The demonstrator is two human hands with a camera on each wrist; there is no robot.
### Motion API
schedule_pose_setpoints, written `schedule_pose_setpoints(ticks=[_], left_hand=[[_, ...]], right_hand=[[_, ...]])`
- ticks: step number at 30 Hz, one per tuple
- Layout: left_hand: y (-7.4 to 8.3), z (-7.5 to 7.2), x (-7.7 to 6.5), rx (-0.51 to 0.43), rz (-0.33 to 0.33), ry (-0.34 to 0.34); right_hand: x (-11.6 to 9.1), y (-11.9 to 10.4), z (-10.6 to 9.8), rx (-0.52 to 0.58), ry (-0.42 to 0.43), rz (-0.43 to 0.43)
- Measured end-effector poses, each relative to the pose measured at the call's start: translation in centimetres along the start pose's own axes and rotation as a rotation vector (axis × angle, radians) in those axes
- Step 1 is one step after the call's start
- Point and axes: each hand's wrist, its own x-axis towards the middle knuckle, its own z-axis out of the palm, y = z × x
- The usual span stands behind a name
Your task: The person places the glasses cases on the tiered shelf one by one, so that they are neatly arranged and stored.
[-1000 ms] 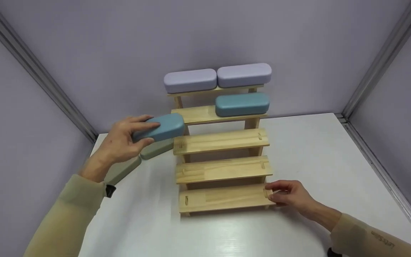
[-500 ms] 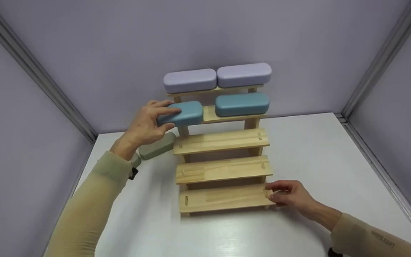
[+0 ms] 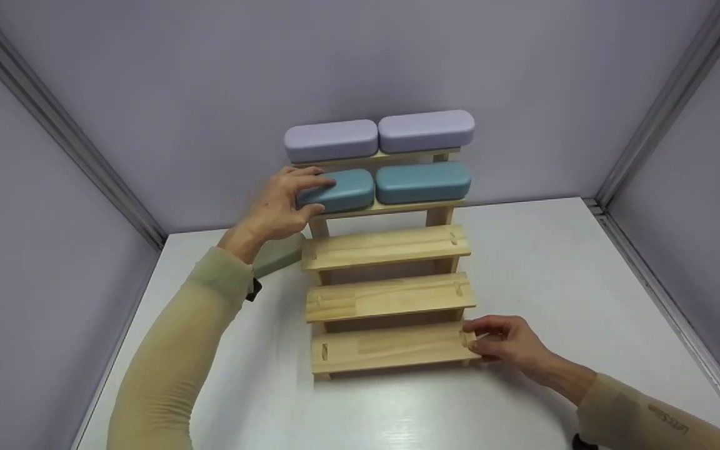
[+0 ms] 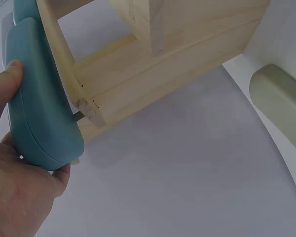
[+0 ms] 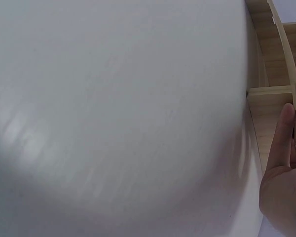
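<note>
While my left hand (image 3: 280, 209) holds the left teal case (image 3: 349, 190) at the second shelf (image 3: 394, 207) from the top, upper middle of the frame, my right hand (image 3: 513, 347) pinches the right end of the bottom shelf (image 3: 391, 348), lower right. A firm right-hand pinch should stop the wooden rack (image 3: 385, 247) creeping. I'd square the case with the other teal case (image 3: 424, 183) just beside it, letting go only once it sits flat.

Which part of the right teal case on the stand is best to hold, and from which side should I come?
I would grip the right teal case at its rounded right end, coming from the right, thumb in front, fingers behind: that end looks free, while its left end sits close to the other teal case, held by the left hand.
</note>
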Motion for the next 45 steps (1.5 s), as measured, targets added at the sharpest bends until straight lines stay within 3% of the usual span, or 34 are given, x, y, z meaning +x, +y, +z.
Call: schedule_pose_setpoints(ticks=[3, 10, 21, 32, 38, 45], left_hand=[[-0.1, 0.4, 0.2, 0.005, 0.005, 0.007], [-0.2, 1.0, 0.3, 0.054, 0.086, 0.039], [0.1, 1.5, 0.4, 0.146, 0.074, 0.07], [-0.2, 1.5, -0.2, 0.129, 0.161, 0.126], [-0.5, 0.1, -1.6, 0.075, 0.167, 0.183], [-2.7, -1.8, -5.3, 0.032, 0.093, 0.302]], right_hand=[[0.0, 0.0, 0.0, 0.0, -0.001, -0.007], [0.1, 0.0, -0.2, -0.024, 0.01, 0.015], [0.0, 0.0, -0.3, -0.022, 0.024, 0.018], [0.0, 0.3, 0.0, 0.001, 0.021, 0.009], [-0.1, 0.2, -0.1, -0.014, 0.008, 0.004], [-0.1, 0.2, -0.1, -0.021, 0.013, 0.008]])
